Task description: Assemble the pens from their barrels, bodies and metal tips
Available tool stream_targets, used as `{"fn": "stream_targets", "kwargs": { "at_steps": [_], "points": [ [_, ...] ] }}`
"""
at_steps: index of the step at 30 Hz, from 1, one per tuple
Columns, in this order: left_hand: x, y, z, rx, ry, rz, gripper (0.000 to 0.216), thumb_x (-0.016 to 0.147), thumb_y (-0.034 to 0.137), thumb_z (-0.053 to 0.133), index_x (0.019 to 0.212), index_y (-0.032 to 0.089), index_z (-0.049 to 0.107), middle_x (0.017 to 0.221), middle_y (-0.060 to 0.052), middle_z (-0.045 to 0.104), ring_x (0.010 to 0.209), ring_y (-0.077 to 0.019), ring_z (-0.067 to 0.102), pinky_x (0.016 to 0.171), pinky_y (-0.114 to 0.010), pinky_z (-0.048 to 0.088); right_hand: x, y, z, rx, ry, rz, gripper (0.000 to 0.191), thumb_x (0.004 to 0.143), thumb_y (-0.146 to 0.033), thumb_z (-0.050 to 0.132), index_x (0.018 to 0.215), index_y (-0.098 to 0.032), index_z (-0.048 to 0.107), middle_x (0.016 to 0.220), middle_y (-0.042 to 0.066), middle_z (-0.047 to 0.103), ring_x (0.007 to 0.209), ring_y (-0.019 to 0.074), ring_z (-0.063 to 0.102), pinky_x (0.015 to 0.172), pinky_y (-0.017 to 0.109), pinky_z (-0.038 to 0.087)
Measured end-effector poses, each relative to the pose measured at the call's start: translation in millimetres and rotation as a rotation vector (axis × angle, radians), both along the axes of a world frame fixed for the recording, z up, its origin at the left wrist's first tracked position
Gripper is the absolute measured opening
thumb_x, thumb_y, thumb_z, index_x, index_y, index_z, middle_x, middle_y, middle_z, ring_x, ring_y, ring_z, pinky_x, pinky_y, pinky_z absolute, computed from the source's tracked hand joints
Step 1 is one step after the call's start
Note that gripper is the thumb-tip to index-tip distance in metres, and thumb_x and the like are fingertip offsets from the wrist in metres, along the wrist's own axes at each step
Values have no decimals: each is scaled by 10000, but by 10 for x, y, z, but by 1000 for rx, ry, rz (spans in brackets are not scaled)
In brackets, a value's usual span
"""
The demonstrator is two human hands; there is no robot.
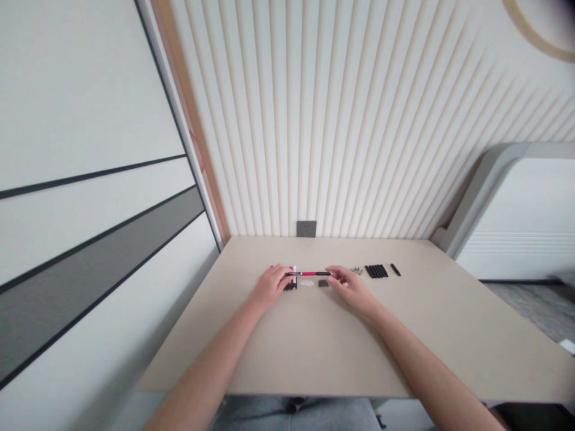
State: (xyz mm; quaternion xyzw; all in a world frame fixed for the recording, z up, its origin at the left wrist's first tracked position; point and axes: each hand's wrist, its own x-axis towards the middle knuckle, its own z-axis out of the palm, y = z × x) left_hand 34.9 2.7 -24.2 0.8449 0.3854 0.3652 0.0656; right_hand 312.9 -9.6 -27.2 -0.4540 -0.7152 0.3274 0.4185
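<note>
A slim pen (309,273), pink in the middle and black toward both ends, lies level between my two hands above the table. My left hand (271,284) is closed on its left end. At the other end, the thumb and fingers of my right hand (349,286) pinch its tip. Beneath and beside the left fingers are pink, white and black pen parts (291,285), partly hidden. Small white pieces (307,283) and a little group of dark pieces (323,283) lie below the pen. Small metallic pieces (356,271) show just beyond my right hand.
Several black tubes (376,271) lie in a row to the right, with a single black piece (395,269) past them. The beige table (314,347) meets a ribbed wall with a dark socket (306,228). A white cabinet (90,239) stands at the left.
</note>
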Motion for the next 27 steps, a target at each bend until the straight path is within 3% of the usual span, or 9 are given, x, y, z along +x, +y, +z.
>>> {"fn": "stream_targets", "kwargs": {
  "at_steps": [3, 7, 12, 15, 18, 20, 24, 27],
  "points": [
    [-3, 1, -4, -3, 6, 1, 159, 985, 290, 466, 983, 201, 598, 891, -40, 629, 839, -182, 591, 776, -311, 470, 9, 20, -13, 25, 29, -20, 362, 842, -442, 602, 1117, -210, 640, 901, 50, 671, 802, 190, 604, 719, 304, 467],
    [5, -5, 0, 8, 39, -23, 168, 987, 295, 461, 971, 206, 603, 880, -34, 634, 851, -185, 595, 786, -314, 465, 16, 34, -14, 19, -41, -51, 294, 867, -458, 557, 894, -194, 684, 777, 28, 665, 729, 181, 579, 681, 294, 434],
    [12, -8, -2, 0, 75, -58, 163, 982, 294, 479, 958, 197, 608, 872, -36, 637, 828, -181, 600, 779, -311, 460, 24, 1, 23, -33, -128, -40, 464, 949, -475, 409, 670, -175, 627, 608, 3, 577, 600, 151, 506, 593, 273, 368],
    [11, -4, -12, 4, 63, -41, 161, 976, 297, 490, 961, 198, 616, 870, -38, 639, 825, -184, 600, 776, -313, 461, 21, -7, 24, -31, -123, -44, 451, 951, -473, 405, 731, -173, 660, 663, 20, 619, 630, 161, 529, 613, 281, 388],
    [7, 1, -20, 6, 52, -26, 163, 975, 302, 491, 965, 197, 615, 882, -39, 642, 840, -187, 602, 789, -318, 462, 21, -1, 23, 27, -88, -50, 312, 886, -451, 542, 987, -193, 685, 856, 43, 685, 758, 186, 581, 696, 296, 435],
    [4, 6, -23, 4, 49, -24, 167, 977, 303, 485, 963, 198, 613, 884, -39, 642, 845, -188, 603, 791, -318, 463, 25, 3, 28, 60, -73, -45, 305, 843, -431, 605, 1036, -205, 672, 923, 51, 692, 818, 197, 593, 749, 310, 449],
    [2, 14, -30, -3, 70, -40, 164, 981, 297, 479, 983, 201, 611, 888, -38, 641, 839, -184, 604, 789, -318, 467, 32, -3, 50, 65, -117, -41, 259, 869, -433, 568, 889, -204, 688, 854, 49, 694, 793, 199, 593, 729, 312, 443],
    [8, 13, -28, 4, 86, -63, 160, 979, 287, 482, 972, 199, 616, 879, -43, 645, 836, -186, 606, 776, -315, 470, 32, -7, 41, 42, -171, -35, 383, 922, -462, 473, 720, -195, 659, 705, 32, 657, 677, 180, 566, 646, 298, 417]
  ]
}}
